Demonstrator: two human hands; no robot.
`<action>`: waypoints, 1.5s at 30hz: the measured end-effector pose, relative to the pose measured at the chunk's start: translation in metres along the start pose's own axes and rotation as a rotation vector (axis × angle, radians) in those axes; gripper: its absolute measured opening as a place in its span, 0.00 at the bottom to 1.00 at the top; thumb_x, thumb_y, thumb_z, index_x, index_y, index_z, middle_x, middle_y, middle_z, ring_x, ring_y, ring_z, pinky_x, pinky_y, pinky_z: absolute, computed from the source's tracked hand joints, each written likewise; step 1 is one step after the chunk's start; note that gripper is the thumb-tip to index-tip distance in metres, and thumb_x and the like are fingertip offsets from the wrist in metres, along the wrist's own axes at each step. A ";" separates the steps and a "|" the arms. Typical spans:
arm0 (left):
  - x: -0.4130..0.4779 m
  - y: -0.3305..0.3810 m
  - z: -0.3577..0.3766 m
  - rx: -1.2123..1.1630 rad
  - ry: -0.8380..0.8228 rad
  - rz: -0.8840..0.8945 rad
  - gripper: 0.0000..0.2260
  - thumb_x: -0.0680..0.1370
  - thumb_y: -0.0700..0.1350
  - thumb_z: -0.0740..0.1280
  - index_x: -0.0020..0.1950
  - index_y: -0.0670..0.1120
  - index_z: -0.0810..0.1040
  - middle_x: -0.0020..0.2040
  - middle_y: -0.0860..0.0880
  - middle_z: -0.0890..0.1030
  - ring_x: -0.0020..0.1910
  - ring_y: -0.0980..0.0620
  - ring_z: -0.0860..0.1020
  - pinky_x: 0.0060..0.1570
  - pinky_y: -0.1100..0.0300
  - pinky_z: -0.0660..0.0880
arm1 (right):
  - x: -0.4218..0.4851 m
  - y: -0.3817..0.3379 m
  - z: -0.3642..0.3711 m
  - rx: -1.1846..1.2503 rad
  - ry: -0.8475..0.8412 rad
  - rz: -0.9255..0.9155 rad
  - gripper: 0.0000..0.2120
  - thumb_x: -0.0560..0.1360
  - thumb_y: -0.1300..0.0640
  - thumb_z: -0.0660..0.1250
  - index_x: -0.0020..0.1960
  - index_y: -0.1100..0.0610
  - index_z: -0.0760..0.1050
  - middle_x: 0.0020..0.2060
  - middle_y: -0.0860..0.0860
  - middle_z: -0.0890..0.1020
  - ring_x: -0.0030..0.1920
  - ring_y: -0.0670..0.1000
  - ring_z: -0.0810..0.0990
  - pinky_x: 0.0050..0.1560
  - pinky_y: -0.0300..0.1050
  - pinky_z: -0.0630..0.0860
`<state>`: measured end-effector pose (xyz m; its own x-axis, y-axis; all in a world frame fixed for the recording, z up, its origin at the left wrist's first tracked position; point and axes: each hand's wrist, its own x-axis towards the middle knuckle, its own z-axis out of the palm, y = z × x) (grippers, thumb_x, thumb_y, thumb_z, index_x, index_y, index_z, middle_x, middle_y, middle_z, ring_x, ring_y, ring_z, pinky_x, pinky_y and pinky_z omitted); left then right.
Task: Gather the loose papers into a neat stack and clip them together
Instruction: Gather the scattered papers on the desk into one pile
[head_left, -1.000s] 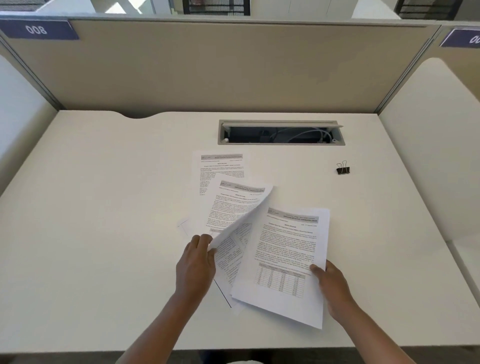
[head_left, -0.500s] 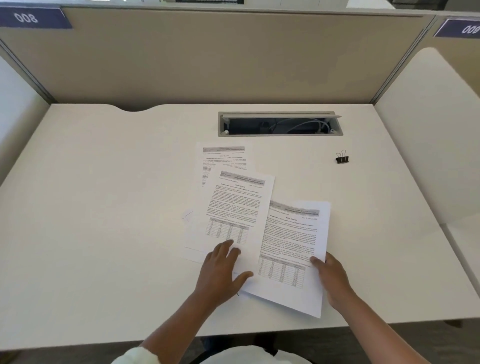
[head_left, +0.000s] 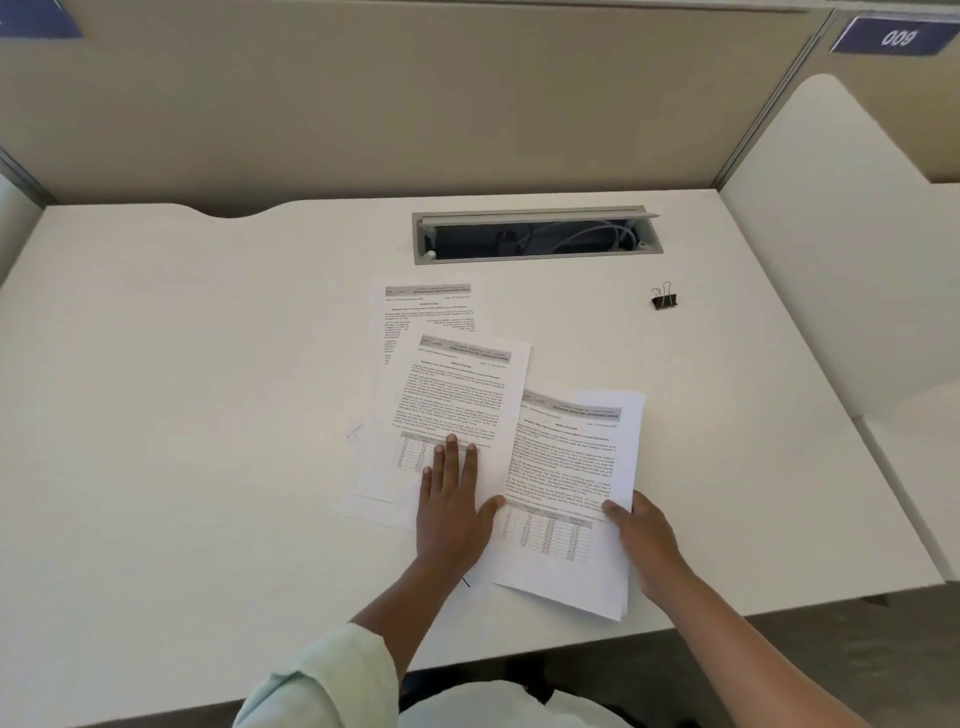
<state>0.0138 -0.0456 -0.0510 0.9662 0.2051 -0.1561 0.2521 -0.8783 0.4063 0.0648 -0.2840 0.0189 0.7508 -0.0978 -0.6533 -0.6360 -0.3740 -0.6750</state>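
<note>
A second ago my left hand (head_left: 451, 512) had the middle sheet (head_left: 457, 405) curled up off the pile; since then I've let it down, and that hand now lies palm-down on it, fingers (head_left: 450, 457) spread flat and together rather than pinching anything. My right hand (head_left: 644, 543) hasn't shifted: its fingers are clamped on the lower right edge of the right-hand bundle (head_left: 569, 483), thumb on top, the rest hidden beneath. I read this as the sorting pause being over and the sliding-together about to start, so the gathering is barely begun and the clipping not yet touched. Counting what's on the counter (head_left: 208, 415): three printed fronts show, the far sheet (head_left: 415, 317) peeking out at the back, the middle one overlapping it, and the right bundle overlapping that. Blank edges at the left hint at at least one more page under the middle sheet, and the right bundle's edge looks several leaves thick; I can't give an exact total. One binder clip (head_left: 664, 298) sits well apart to the right, near the cable slot (head_left: 535, 236).
</note>
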 end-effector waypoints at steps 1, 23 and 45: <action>0.001 -0.001 -0.001 -0.015 0.002 -0.001 0.36 0.82 0.62 0.57 0.83 0.48 0.48 0.82 0.48 0.40 0.82 0.47 0.42 0.80 0.45 0.50 | 0.000 0.000 0.001 0.003 0.004 0.004 0.10 0.84 0.57 0.62 0.63 0.49 0.75 0.56 0.49 0.83 0.54 0.52 0.83 0.48 0.48 0.77; -0.005 0.001 0.005 -0.019 -0.005 -0.014 0.40 0.80 0.68 0.55 0.83 0.50 0.42 0.82 0.48 0.37 0.81 0.48 0.36 0.79 0.51 0.40 | 0.004 -0.002 0.008 -0.019 0.007 0.015 0.10 0.83 0.56 0.63 0.64 0.52 0.76 0.56 0.48 0.83 0.54 0.51 0.82 0.51 0.49 0.77; 0.008 0.017 -0.104 -0.358 0.112 -0.117 0.25 0.73 0.33 0.63 0.67 0.49 0.79 0.53 0.47 0.86 0.49 0.44 0.82 0.45 0.61 0.73 | 0.010 -0.010 0.001 -0.006 -0.023 0.011 0.09 0.83 0.57 0.63 0.62 0.50 0.76 0.50 0.45 0.82 0.51 0.48 0.81 0.45 0.44 0.76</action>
<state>0.0314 -0.0142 0.0486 0.9248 0.3581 -0.1288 0.3446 -0.6443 0.6828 0.0789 -0.2806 0.0186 0.7397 -0.0809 -0.6681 -0.6429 -0.3782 -0.6660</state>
